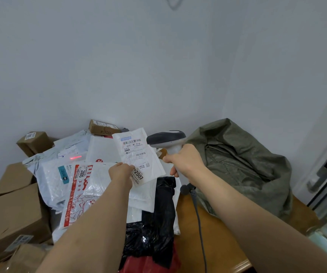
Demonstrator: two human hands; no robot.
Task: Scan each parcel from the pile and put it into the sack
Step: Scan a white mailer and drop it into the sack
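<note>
My left hand (121, 173) pinches the lower edge of a flat white parcel (139, 157) and holds it up above the pile, label side toward me. My right hand (184, 162) grips the handle of a grey barcode scanner (165, 140), whose head points left just beside the parcel's top right corner. A red scan line (75, 158) glows on a white mailer in the pile, left of the held parcel. The olive green sack (243, 164) stands open on the wooden table to the right of both hands.
The pile (76, 184) holds white, black and red plastic mailers and fills the table's left half. Brown cardboard boxes (14, 213) stack along the left edge and back wall. The scanner's grey cable (198, 217) hangs down over the wooden table (217, 243). A glass-fronted cabinet stands at far right.
</note>
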